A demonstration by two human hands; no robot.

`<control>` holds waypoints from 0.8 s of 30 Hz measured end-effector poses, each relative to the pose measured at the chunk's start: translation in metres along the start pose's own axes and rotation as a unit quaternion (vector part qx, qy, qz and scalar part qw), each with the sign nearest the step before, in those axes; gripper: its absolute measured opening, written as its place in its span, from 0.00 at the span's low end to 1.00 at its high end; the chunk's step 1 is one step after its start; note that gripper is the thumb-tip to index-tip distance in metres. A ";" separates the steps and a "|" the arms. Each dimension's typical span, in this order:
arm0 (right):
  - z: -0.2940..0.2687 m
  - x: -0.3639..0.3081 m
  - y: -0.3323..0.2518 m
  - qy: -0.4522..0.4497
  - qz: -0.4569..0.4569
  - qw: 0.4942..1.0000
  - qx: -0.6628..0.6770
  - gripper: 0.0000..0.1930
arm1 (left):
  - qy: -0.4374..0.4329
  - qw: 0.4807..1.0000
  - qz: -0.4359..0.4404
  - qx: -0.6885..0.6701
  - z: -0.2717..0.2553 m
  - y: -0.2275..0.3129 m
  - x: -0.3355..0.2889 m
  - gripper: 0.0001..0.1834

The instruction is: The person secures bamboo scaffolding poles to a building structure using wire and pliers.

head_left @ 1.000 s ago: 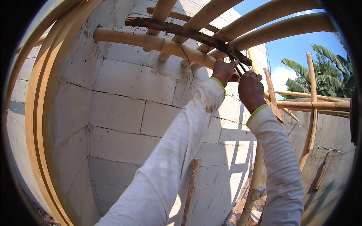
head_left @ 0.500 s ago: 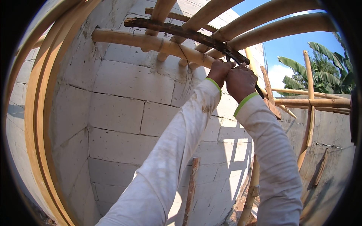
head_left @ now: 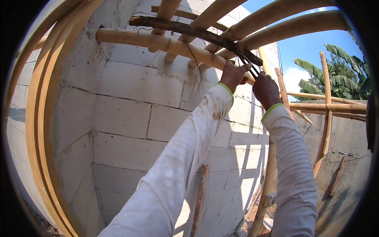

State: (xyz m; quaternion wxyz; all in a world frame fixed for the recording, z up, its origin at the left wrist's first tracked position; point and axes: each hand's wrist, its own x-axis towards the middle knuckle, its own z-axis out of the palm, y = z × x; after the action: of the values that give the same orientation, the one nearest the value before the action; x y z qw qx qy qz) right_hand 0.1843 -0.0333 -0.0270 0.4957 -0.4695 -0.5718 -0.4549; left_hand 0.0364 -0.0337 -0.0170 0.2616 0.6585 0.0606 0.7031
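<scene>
Both my arms reach up to where a horizontal bamboo pole meets a dark, rough wooden stick under the slanting bamboo poles. My right hand is closed round the lower end of a black two-handled tool, seemingly pincers. The tool's upper end meets the stick near its right end; its jaws are hard to make out. My left hand is just left of the tool, against the bamboo pole, its fingers curled and thumb stretched toward the tool. What those fingers hold is hidden. Thin dark wires dangle from the pole.
A pale block wall stands in front of me, with a wooden frame at left. A narrow board leans low against the wall. Upright bamboo stands beside my right arm. More poles cross by a grey wall at right.
My right hand has moved away from my left, slightly down and right, uncovering the tool's two dark handles between them. My left hand has barely shifted.
</scene>
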 end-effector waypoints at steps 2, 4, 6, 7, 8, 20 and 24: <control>0.004 0.004 0.003 0.020 -0.007 1.000 0.009 0.11 | -0.018 0.999 0.027 0.043 -0.003 -0.005 0.002 0.30; 0.008 0.008 0.015 0.020 -0.031 0.999 0.014 0.10 | 0.004 0.998 0.026 0.048 0.002 -0.007 0.000 0.30; 0.012 0.016 0.026 0.017 -0.049 0.999 0.014 0.09 | -0.016 0.997 0.019 0.077 0.003 -0.006 -0.001 0.31; 0.015 0.019 0.030 0.011 -0.041 0.999 0.015 0.09 | -0.030 0.996 0.017 0.085 0.004 -0.005 -0.003 0.35; 0.018 0.021 0.034 0.011 -0.042 0.999 0.017 0.09 | -0.028 0.996 0.018 0.086 0.006 -0.004 -0.004 0.35; 0.026 0.022 0.020 0.048 -0.086 0.990 0.099 0.08 | 0.055 0.963 0.151 0.218 -0.016 -0.025 0.025 0.36; 0.016 -0.004 0.001 -0.240 0.073 0.871 0.423 0.09 | 0.090 0.956 0.114 0.254 -0.011 -0.009 0.005 0.43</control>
State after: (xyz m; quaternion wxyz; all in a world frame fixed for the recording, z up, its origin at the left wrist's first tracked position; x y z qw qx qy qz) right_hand 0.1835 -0.0172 -0.0322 0.5262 -0.3502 -0.7749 -0.0053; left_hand 0.0279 -0.0212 -0.0178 -0.0027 0.6394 0.1847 0.7464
